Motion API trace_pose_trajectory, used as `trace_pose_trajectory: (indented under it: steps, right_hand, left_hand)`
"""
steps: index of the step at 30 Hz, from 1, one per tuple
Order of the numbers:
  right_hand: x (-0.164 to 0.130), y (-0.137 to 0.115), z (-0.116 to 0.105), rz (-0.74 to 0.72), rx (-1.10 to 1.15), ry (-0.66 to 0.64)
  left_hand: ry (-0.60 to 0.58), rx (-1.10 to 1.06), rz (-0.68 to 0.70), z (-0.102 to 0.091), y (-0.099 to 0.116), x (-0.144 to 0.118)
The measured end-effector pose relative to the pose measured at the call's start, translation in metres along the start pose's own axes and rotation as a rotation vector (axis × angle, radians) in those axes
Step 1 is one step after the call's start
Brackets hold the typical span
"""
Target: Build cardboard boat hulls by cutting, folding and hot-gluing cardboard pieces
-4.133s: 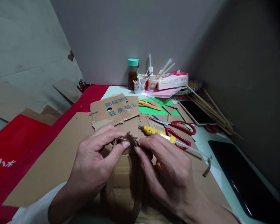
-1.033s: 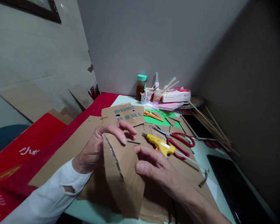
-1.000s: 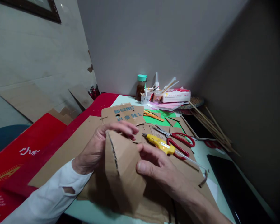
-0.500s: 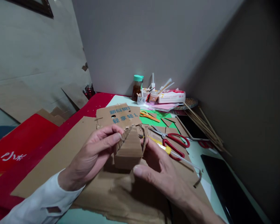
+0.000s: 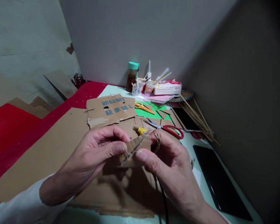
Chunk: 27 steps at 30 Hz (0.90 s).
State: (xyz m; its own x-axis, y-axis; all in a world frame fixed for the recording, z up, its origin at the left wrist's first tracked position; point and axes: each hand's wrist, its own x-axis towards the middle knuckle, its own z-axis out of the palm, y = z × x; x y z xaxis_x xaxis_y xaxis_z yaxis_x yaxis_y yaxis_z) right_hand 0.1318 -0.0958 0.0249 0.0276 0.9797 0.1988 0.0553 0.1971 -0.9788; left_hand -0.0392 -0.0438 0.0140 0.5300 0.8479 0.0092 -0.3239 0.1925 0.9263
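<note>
A plain grey wall (image 5: 130,34) stands behind the tabletop (image 5: 200,149), meeting a dim, shadowed brown wall (image 5: 252,93) on the right in a corner. On the left a pale wall (image 5: 25,40) has cardboard sheets (image 5: 58,82) leaning against it, above a red cloth (image 5: 11,124). The light is low and soft.

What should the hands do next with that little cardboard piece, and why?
Probably press the folded cardboard piece together a bit more. Both the left hand and the right hand pinch it by its raw corrugated edge, above the big cardboard sheet, and the yellow glue gun lies just behind, so the joint may need holding.
</note>
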Motion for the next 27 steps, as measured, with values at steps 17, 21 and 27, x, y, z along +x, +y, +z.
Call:
trace_pose_trajectory:
  steps: [17,21,27]
  right_hand:
    - [-0.005,0.009,0.019,-0.221,-0.021,0.224]
    - [-0.006,0.009,0.017,-0.198,0.018,0.195]
    - [-0.009,0.01,0.01,-0.233,-0.033,0.102]
  left_hand:
    - [0.163,0.329,0.264,0.009,-0.012,-0.007]
    - [0.216,0.517,0.4,0.017,-0.015,-0.012]
    - [0.228,0.654,0.509,0.016,-0.015,-0.017]
